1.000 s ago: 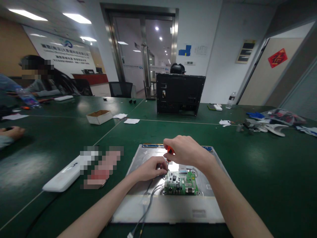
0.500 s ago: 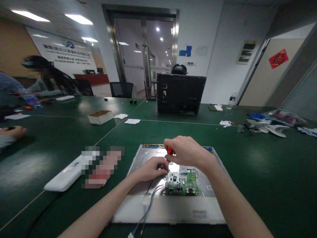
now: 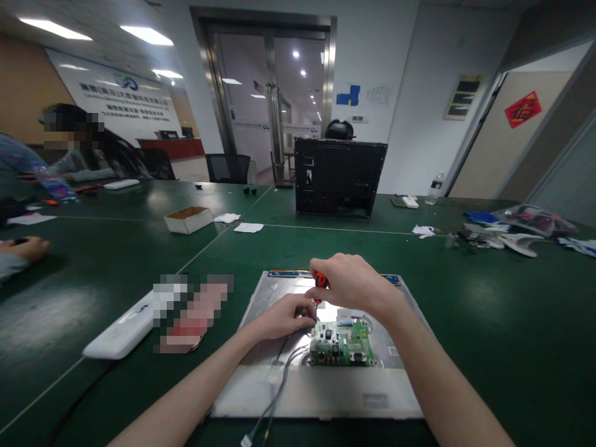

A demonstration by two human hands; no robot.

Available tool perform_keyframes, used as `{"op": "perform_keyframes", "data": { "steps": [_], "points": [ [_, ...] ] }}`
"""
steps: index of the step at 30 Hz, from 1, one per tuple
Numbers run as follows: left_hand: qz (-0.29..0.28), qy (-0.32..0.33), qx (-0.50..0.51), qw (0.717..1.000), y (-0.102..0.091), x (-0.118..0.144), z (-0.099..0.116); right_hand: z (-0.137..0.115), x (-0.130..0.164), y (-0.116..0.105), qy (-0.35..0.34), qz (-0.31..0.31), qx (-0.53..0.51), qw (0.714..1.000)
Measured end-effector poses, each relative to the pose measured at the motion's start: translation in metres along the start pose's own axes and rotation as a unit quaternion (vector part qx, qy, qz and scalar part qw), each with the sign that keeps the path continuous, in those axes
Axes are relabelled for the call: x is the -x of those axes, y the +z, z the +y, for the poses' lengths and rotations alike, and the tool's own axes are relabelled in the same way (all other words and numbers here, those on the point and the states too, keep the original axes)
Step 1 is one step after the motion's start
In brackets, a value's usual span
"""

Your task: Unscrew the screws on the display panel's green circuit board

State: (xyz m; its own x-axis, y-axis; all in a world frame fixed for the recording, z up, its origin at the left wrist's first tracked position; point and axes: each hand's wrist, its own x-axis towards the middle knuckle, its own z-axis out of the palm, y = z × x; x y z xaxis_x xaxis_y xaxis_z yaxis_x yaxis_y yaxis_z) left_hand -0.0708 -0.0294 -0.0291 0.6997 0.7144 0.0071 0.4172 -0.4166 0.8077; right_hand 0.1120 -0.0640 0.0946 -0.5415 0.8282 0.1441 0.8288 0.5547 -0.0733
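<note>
Circuit board (image 3: 343, 344) on panel (image 3: 321, 397), panel on table (image 3: 493, 335), monitor (image 3: 339, 177) behind panel, box (image 3: 187, 225) left of monitor

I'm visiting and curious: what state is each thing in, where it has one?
Right hand, closed around red-handled tool
Left hand, fingers curled
Circuit board, lying on metal panel
Cables, lower end unplugged
White box, open-topped
Black casing, upright
Far-right bottle, upright

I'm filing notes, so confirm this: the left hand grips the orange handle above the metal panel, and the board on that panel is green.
Not quite: the head view shows the right hand, not the left hand, gripping the orange handle above the metal panel. The rest stands: the board on that panel is green.
</note>
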Motion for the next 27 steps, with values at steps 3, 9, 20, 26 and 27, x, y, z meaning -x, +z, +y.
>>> {"op": "perform_keyframes", "data": {
  "steps": [3, 9, 20, 26, 27],
  "points": [
    [0.007, 0.002, 0.0, 1.0, -0.0003, 0.0, 0.0008, -0.0001, -0.0002, 0.0009, -0.004, 0.003, 0.002, 1.0],
    [0.009, 0.013, 0.013, 1.0, -0.001, -0.0011, -0.0015, -0.0013, 0.0027, 0.0016, -0.036, 0.012, -0.029, 0.999],
    [0.028, -0.009, 0.006, 1.0, 0.0003, 0.0, 0.002, -0.0015, 0.0007, 0.0014, -0.007, 0.012, 0.011, 1.0],
    [0.013, -0.011, 0.017, 1.0, -0.0003, 0.0001, 0.0042, -0.0033, 0.0009, -0.002, -0.01, 0.002, 0.008, 1.0],
    [0.009, -0.012, 0.017, 1.0, -0.0004, 0.0001, 0.0042, -0.0033, 0.0003, -0.002, -0.003, 0.0, 0.009, 1.0]
  ]
}}
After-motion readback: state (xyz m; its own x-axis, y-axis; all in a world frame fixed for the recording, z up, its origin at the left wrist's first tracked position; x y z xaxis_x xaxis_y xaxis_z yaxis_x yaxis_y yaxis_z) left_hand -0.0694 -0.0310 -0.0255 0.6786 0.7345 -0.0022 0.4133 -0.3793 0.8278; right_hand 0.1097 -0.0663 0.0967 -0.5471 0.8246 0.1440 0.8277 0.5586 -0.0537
